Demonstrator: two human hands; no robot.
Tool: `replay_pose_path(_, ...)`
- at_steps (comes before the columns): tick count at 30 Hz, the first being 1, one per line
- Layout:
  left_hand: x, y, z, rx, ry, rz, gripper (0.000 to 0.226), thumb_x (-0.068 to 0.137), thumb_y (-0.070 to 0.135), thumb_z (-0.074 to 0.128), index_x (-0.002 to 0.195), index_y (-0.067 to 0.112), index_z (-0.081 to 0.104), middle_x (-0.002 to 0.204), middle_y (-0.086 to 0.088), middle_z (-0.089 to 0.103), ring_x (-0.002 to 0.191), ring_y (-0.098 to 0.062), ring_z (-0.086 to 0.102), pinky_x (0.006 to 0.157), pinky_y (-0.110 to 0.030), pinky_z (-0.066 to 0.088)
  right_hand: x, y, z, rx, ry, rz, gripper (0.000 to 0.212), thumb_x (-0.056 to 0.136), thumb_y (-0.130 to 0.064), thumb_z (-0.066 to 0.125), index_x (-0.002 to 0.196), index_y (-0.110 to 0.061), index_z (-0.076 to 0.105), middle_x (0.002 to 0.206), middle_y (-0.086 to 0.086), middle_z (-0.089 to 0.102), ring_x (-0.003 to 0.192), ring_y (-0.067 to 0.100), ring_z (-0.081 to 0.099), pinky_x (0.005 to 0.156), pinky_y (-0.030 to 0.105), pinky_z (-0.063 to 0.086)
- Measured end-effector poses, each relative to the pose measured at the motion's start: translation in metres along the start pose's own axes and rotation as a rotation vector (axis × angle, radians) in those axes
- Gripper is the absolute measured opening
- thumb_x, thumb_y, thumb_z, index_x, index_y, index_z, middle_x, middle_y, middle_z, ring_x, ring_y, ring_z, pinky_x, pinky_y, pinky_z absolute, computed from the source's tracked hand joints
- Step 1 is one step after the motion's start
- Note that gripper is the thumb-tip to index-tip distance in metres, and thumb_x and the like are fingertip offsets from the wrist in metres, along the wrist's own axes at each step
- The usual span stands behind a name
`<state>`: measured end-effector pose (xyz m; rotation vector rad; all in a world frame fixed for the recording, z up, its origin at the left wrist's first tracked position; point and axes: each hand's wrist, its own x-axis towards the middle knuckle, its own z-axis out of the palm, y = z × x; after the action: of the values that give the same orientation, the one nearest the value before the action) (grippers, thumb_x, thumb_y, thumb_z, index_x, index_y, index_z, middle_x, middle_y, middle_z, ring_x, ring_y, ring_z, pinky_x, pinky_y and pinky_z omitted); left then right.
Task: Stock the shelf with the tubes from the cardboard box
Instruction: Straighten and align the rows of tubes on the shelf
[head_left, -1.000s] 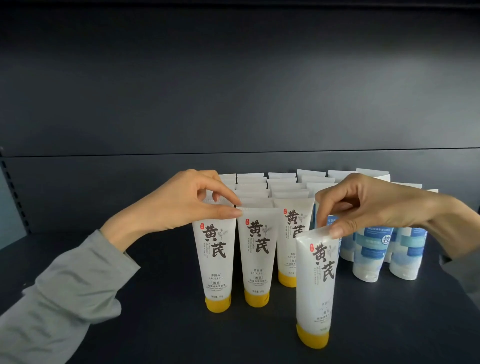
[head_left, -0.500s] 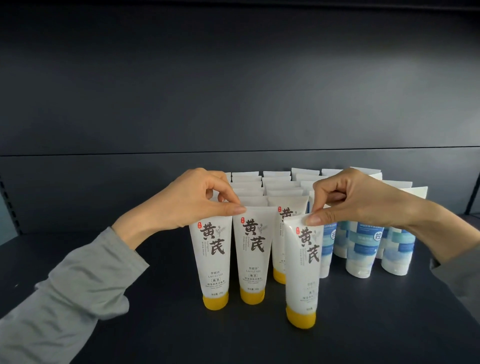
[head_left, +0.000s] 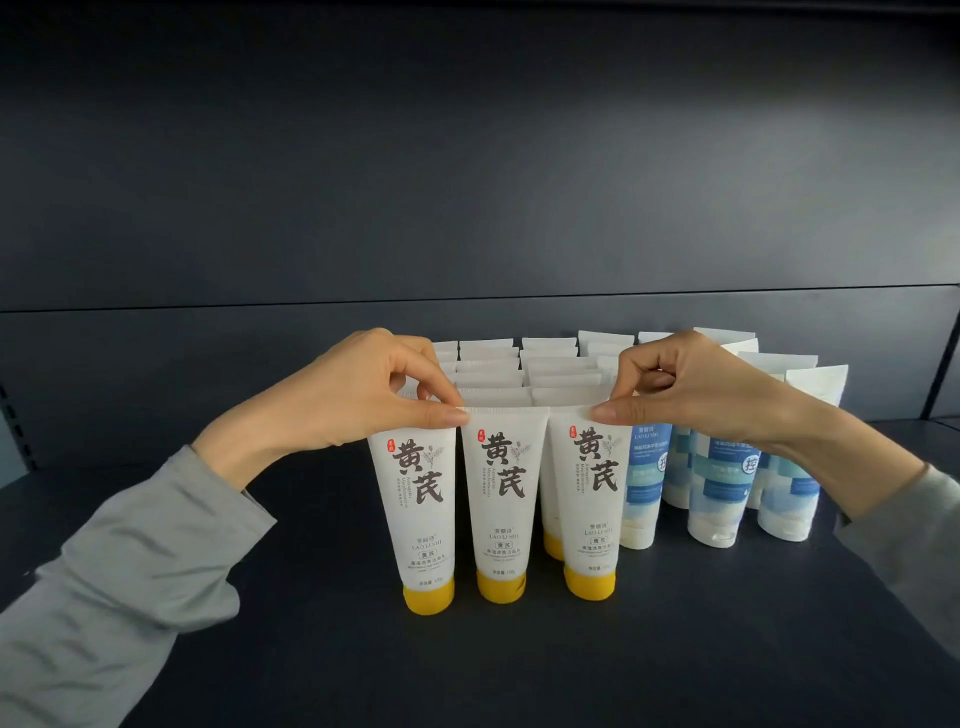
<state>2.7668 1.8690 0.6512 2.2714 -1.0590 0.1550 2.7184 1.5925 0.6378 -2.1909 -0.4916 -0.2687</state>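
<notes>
- Thumb and forefinger of the left hand (head_left: 363, 395) pinched the flat crimped top of the left front tube (head_left: 421, 499). The thumb lay across the front of the crimp near its right corner, and the forefinger arched over behind it.
- The other fingers of that hand were curled in toward the palm and held nothing else.
- The right hand (head_left: 691, 395) gripped the right front tube (head_left: 592, 493) the same way. Its thumb tip pressed on the front of the crimp, its forefinger hooked over the back, and its remaining fingers were folded.
- Between the two stood the middle front tube (head_left: 501, 499); whether the left thumb tip touched its top corner could not be told.
- All three were white tubes with black Chinese characters, standing upright on yellow caps, side by side, at the front of the dark shelf (head_left: 519, 665).
- More yellow-capped tubes (head_left: 553, 540) stood in rows right behind them, mostly seen as white crimped ends.
- To the right, just beside the held tube, stood blue-and-white tubes (head_left: 722, 493), cap down in several rows.
- Grey sleeves (head_left: 130, 571) covered both forearms up to the wrists.
- The dark back panel (head_left: 467, 182) rose behind the rows.
</notes>
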Motion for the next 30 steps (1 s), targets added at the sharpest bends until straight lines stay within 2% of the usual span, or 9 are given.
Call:
replay_pose_path(2, 0.001, 0.002, -0.001, 0.004, -0.007, 0.008, 0.032, 0.055, 0.063, 0.064, 0.078, 0.043, 0.072, 0.079, 0.011, 0.057, 0.053, -0.006, 0.035, 0.05, -0.016, 0.031, 0.0, -0.001, -0.001, -0.001, -0.024, 0.021, 0.029, 0.057, -0.043, 0.076, 0.062, -0.015, 0.069, 0.07, 0.025, 0.059, 0.063, 0.021, 0.046, 0.066, 0.016, 0.047)
replay_pose_path(6, 0.008, 0.008, 0.005, 0.044, 0.009, 0.018, 0.037, 0.054, 0.069, 0.061, 0.077, 0.043, 0.072, 0.078, 0.012, 0.057, 0.055, -0.004, 0.037, 0.057, -0.022, 0.03, 0.0, -0.001, -0.001, 0.017, -0.057, 0.033, 0.026, 0.062, -0.033, 0.074, 0.066, -0.008, 0.067, 0.06, -0.005, 0.067, 0.057, 0.003, 0.06, 0.064, 0.008, 0.047)
replay_pose_path(13, 0.018, 0.011, 0.016, 0.112, 0.047, 0.018, 0.028, 0.062, 0.062, 0.065, 0.072, 0.037, 0.073, 0.071, 0.018, 0.056, 0.059, 0.002, 0.045, 0.061, -0.026, 0.029, -0.001, 0.003, -0.002, 0.021, -0.03, 0.049, 0.027, 0.059, -0.039, 0.074, 0.067, -0.014, 0.068, 0.077, 0.002, 0.074, 0.076, 0.014, 0.071, 0.068, 0.009, 0.051)
replay_pose_path(17, 0.018, 0.009, 0.021, 0.064, 0.069, 0.05, 0.018, 0.068, 0.053, 0.069, 0.07, 0.035, 0.073, 0.069, 0.019, 0.056, 0.06, 0.001, 0.046, 0.063, -0.026, 0.031, -0.002, 0.004, -0.005, -0.047, -0.014, 0.034, 0.036, 0.056, -0.051, 0.073, 0.075, -0.021, 0.071, 0.093, 0.026, 0.066, 0.089, 0.04, 0.06, 0.086, 0.038, 0.053)
replay_pose_path(19, 0.018, 0.008, 0.021, 0.046, 0.066, 0.044, 0.025, 0.064, 0.058, 0.066, 0.071, 0.036, 0.073, 0.069, 0.019, 0.056, 0.061, 0.001, 0.047, 0.064, -0.026, 0.034, -0.003, 0.002, -0.007, -0.073, 0.006, 0.034, 0.038, 0.059, -0.055, 0.07, 0.08, -0.023, 0.073, 0.098, 0.031, 0.059, 0.084, 0.038, 0.058, 0.09, 0.04, 0.049)
replay_pose_path(22, 0.019, 0.008, 0.016, 0.05, 0.025, 0.021, 0.029, 0.061, 0.06, 0.063, 0.073, 0.037, 0.074, 0.068, 0.023, 0.056, 0.059, 0.005, 0.048, 0.059, -0.019, 0.03, -0.002, -0.004, -0.015, -0.006, 0.13, -0.017, 0.03, 0.073, -0.046, 0.063, 0.082, -0.019, 0.073, 0.059, -0.003, 0.063, 0.056, -0.003, 0.051, 0.053, 0.007, 0.042)
replay_pose_path(24, 0.02, 0.01, 0.012, 0.077, -0.02, 0.01, 0.033, 0.058, 0.064, 0.062, 0.075, 0.038, 0.074, 0.069, 0.025, 0.056, 0.057, 0.007, 0.048, 0.055, -0.013, 0.029, 0.003, -0.006, -0.027, 0.017, 0.251, -0.008, 0.029, 0.075, -0.046, 0.061, 0.079, -0.02, 0.072, 0.043, -0.013, 0.04, 0.041, 0.003, 0.033, 0.043, 0.007, 0.027)
replay_pose_path(26, 0.023, 0.013, 0.007, 0.106, -0.034, 0.005, 0.038, 0.056, 0.069, 0.059, 0.076, 0.04, 0.074, 0.07, 0.026, 0.056, 0.056, 0.006, 0.047, 0.054, -0.014, 0.029, 0.008, -0.008, -0.042, 0.06, 0.346, -0.008, 0.028, 0.072, -0.047, 0.063, 0.075, -0.021, 0.073, 0.045, -0.01, 0.027, 0.044, 0.006, 0.02, 0.042, 0.013, 0.022)
replay_pose_path(30, 0.034, 0.028, -0.008, 0.132, 0.007, 0.039, 0.04, 0.06, 0.069, 0.056, 0.079, 0.039, 0.074, 0.069, 0.024, 0.058, 0.054, 0.005, 0.048, 0.056, -0.017, 0.032, 0.017, -0.01, -0.074, 0.06, 0.396, -0.033, 0.032, 0.068, -0.05, 0.064, 0.078, -0.022, 0.072, 0.044, -0.014, 0.034, 0.047, 0.009, 0.019, 0.039, 0.014, 0.021)
